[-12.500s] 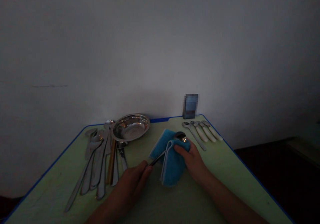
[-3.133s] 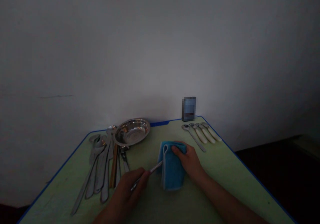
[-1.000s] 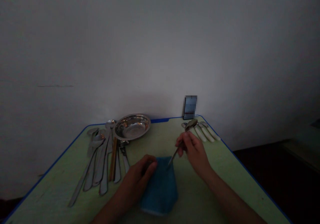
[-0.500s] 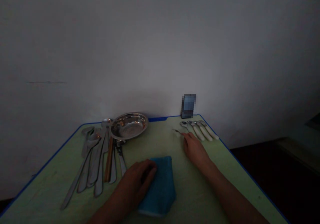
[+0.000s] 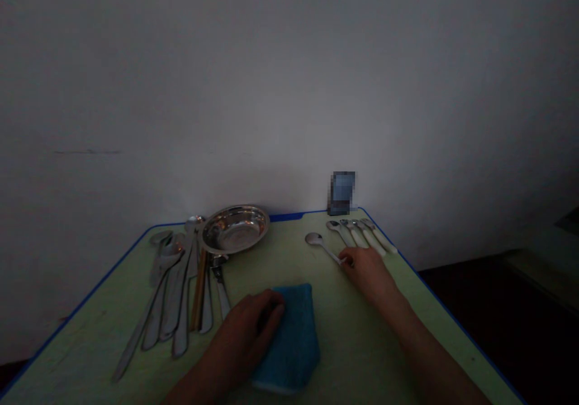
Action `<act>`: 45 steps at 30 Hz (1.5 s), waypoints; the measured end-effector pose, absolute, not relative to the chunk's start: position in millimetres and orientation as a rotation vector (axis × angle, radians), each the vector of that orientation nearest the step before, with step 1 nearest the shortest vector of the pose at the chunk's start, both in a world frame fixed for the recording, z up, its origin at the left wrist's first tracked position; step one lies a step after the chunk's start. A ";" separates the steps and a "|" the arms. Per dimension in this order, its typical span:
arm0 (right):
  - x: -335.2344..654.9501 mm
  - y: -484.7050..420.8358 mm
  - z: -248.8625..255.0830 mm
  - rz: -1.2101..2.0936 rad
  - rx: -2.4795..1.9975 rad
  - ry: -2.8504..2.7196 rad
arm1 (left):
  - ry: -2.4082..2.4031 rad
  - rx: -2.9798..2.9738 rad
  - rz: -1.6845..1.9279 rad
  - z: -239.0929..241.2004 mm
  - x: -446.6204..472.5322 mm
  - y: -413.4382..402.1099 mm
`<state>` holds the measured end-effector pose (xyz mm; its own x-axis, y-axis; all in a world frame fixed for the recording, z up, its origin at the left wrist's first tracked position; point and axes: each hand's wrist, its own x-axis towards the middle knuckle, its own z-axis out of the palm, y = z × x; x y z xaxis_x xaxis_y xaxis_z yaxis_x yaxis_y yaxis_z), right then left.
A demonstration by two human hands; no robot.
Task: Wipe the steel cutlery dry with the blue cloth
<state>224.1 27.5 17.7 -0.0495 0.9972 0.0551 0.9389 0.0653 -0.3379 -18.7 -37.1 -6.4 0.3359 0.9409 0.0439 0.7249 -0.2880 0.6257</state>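
Note:
My right hand (image 5: 365,267) pinches the handle end of a metal spoon (image 5: 319,241), whose bowl points away to the left near the table surface. Just beyond it, several spoons with pale handles (image 5: 373,233) lie side by side at the right edge. A folded blue cloth (image 5: 294,338) lies at the front of the table. On its left side rests my left hand (image 5: 251,320), fingers curled and closed against the cloth; the fingertips are partly hidden.
A shiny metal bowl (image 5: 237,230) stands at the back left. Beside it lie several metal spoons and utensils (image 5: 174,296) and wooden chopsticks (image 5: 199,290). A blurred-out upright device (image 5: 341,194) leans near the wall (image 5: 289,91). The green table (image 5: 362,344) has a blue edge.
My right hand has moved slightly right and towards me, and the spoon, blurred before, now shows clearly with its bowl flat. The left hand and the cloth stay put.

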 end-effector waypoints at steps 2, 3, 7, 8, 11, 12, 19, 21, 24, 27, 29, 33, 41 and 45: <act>222.6 26.8 17.3 0.334 -1.950 -2.090 | 1.449 2.104 0.565 -5.5 -18.4 -37.2; 221.0 26.7 16.1 0.326 -1.942 -2.093 | 1.452 2.102 0.564 -5.0 -18.3 -37.4; 215.7 26.1 11.9 0.206 -1.922 -2.086 | 1.458 2.085 0.558 -4.1 -18.3 -38.5; 215.7 25.4 12.1 0.184 -1.932 -2.100 | 1.456 2.086 0.558 -4.2 -18.5 -38.7; 218.5 21.3 15.5 0.138 -2.018 -2.198 | 1.450 2.097 0.553 -4.3 -18.8 -38.7; 219.6 19.4 16.8 0.114 -2.031 -2.253 | 1.446 2.099 0.550 -4.2 -18.7 -38.5; 214.7 11.2 9.4 0.027 -1.858 -2.486 | 1.451 2.083 0.550 -3.2 -18.2 -38.1; 211.6 12.1 4.2 -0.011 -1.858 -2.457 | 1.455 2.082 0.550 -3.0 -18.3 -38.5; 209.6 15.1 -0.8 -0.061 -1.839 -2.406 | 1.461 2.079 0.539 -2.9 -18.4 -38.5; 209.7 18.4 -3.6 -0.062 -1.825 -2.381 | 1.451 2.090 0.555 -4.3 -18.6 -37.3; 209.3 20.7 -5.9 -0.062 -1.835 -2.364 | 1.455 2.096 0.560 -5.3 -18.6 -36.2; 205.6 25.6 -11.7 -0.078 -1.897 -2.278 | 1.462 2.106 0.553 -4.7 -18.0 -35.8; 199.8 29.8 -15.7 -0.127 -1.972 -2.170 | 1.466 2.122 0.545 -5.0 -18.0 -37.2; 200.4 29.3 -15.9 -0.150 -1.999 -2.144 | 1.454 2.133 0.544 -3.1 -17.2 -37.4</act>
